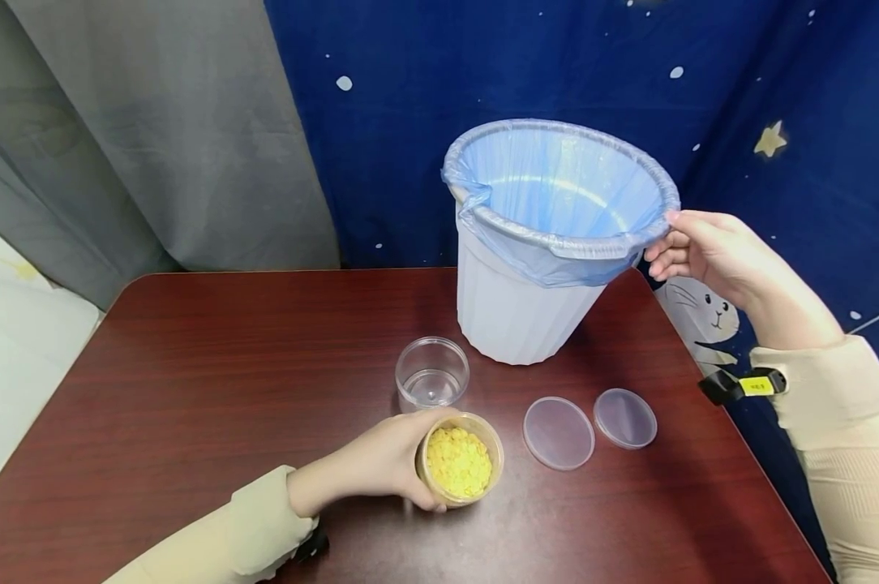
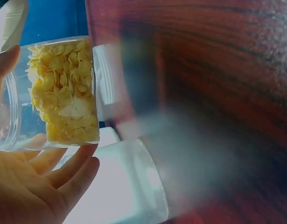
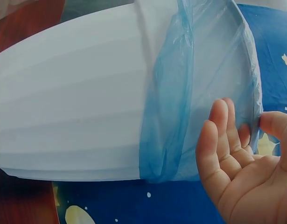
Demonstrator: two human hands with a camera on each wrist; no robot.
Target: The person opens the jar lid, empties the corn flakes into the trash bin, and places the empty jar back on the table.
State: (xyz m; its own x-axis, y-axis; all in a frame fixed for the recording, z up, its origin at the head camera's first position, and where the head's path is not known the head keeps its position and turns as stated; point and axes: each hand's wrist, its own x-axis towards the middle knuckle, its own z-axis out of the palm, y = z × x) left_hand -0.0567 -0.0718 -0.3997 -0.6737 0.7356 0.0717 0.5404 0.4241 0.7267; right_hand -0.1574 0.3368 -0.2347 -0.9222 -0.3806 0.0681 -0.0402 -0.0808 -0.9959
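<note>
My left hand (image 1: pixel 388 458) grips a clear plastic jar of yellow flakes (image 1: pixel 459 462) by its side, its open mouth facing up. In the left wrist view the flakes (image 2: pixel 66 91) show through the wall, below a band of bare plastic near the mouth. At the back right, my right hand (image 1: pixel 724 255) holds the rim of a white trash can (image 1: pixel 520 300), thumb on the rim and fingers against the outside. A blue plastic liner (image 3: pixel 169 107) is folded over that rim, and the can leans toward this hand.
An open clear jar (image 1: pixel 432 377) stands just behind the held one. Two round clear lids, a left lid (image 1: pixel 559 433) and a right lid (image 1: pixel 625 418), lie flat on the brown table (image 1: pixel 264 365). Blue and grey curtains (image 1: pixel 381 162) hang behind the table.
</note>
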